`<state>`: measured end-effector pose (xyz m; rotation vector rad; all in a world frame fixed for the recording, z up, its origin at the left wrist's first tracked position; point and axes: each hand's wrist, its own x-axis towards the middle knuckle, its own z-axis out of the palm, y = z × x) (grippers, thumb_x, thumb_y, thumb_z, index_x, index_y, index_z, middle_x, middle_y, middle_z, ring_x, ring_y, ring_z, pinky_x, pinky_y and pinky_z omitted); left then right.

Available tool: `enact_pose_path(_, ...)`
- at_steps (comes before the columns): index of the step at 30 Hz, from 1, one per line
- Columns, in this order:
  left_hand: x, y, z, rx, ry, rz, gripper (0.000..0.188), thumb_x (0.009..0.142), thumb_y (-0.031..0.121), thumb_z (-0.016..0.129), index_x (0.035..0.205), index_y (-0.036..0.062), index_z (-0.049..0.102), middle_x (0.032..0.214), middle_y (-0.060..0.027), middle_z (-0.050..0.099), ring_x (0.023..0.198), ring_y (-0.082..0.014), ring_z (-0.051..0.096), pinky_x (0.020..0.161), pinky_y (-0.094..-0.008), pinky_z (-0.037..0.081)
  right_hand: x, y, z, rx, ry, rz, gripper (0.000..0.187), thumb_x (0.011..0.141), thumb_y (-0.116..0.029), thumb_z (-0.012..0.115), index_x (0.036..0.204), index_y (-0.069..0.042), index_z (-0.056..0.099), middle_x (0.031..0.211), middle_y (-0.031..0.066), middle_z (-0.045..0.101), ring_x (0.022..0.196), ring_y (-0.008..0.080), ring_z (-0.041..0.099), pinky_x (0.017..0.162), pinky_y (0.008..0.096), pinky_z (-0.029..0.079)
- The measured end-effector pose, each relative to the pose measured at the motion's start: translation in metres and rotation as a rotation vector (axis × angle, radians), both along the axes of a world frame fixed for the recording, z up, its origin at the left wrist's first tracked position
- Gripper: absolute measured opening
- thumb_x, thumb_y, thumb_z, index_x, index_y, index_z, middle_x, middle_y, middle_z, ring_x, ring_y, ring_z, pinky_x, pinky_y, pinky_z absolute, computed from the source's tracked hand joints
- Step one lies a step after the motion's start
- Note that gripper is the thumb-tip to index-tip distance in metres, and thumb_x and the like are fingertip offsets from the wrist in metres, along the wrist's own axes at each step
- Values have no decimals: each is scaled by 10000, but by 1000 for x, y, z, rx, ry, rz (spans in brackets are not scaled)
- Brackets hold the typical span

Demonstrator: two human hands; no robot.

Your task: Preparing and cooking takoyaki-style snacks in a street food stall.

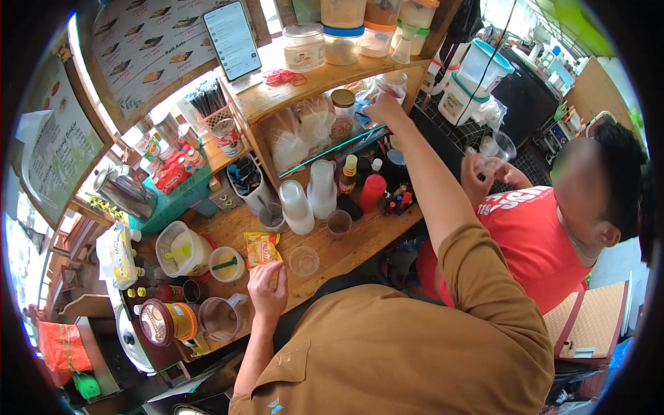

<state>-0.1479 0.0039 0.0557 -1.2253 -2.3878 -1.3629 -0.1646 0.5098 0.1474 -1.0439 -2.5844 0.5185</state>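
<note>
My left hand [268,289] is closed, its fingertips on the lower edge of a yellow and red sachet [262,247] above the wooden counter. Just right of it stands a clear plastic cup [304,261]. With the arm stretched far forward, my right hand [387,111] is at the shelf opening, beside a clear jar [393,84] and a gold-lidded jar [342,107]. Its fingers are bent together; whatever they may hold is too small to make out. Stacks of clear cups [297,207] and a cup with brown contents [339,223] stand between the hands.
A co-worker in red [515,242] is close on the right, handling clear plastic. Left on the counter are a white tub [182,250] with a green scoop, a small tub [226,264] and a brown-lidded bucket [162,322]. A phone [232,41] leans on the shelf top. Bottles [373,192] stand below.
</note>
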Motion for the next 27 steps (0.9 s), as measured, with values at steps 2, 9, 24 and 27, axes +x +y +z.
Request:
enact_pose_path(2,9,-4,1,3,-3,-8,113,828,26,712,941,29,705,912,-127,726,866,-306,676,817,-382,499,-16,29,-38,-24,57,-78,429,725,-375,767,820,42,730,809,220,721,785,305,726,747,368,562)
enact_pose_path(9,28,-14,-6,-51,-9,29,126,819,17,716,943,31,705,911,-117,729,853,-288,675,818,-375,486,-45,57,-102,-152,154,-297,453,674,-338,809,839,74,721,875,233,729,811,287,732,743,371,569)
enact_pose_path(24,29,38,8,-25,27,-189,118,806,-13,712,921,13,702,882,-123,727,833,-293,681,817,-376,491,108,-31,-32,-807,1055,-239,162,870,-142,736,827,-28,629,650,30,601,459,86,520,403,238,377)
enact_pose_path(27,22,64,8,4,77,-244,257,791,-20,716,1045,11,695,988,-150,720,889,-315,672,838,-388,494,142,-104,-38,-1058,927,-15,105,908,-149,706,925,-66,644,726,31,656,444,80,496,382,244,350)
